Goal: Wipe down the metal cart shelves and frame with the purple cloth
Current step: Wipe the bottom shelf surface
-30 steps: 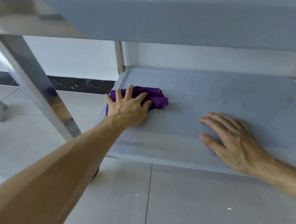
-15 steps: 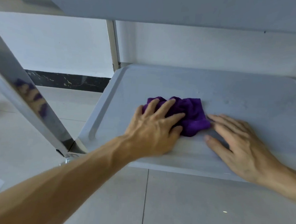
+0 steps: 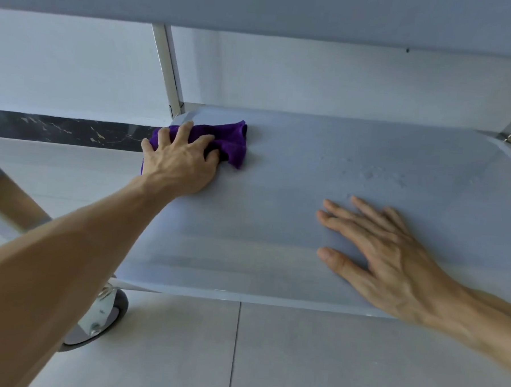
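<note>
My left hand [image 3: 180, 162] presses the purple cloth [image 3: 227, 141] at the lower shelf's [image 3: 276, 224] far left corner.
Fingers splayed over the cloth, pressing rather than clenching; right hand [image 3: 384, 256] flat, released, grasping nothing. The cloth's near part is hidden under my palm.

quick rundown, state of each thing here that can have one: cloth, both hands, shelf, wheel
purple cloth: bunched, lying at the shelf's far left corner
left hand: fingers spread, pressing on the cloth
right hand: empty, flat on the shelf
lower shelf: bare, some droplets at its far right
caster wheel: resting on the tiled floor
</note>
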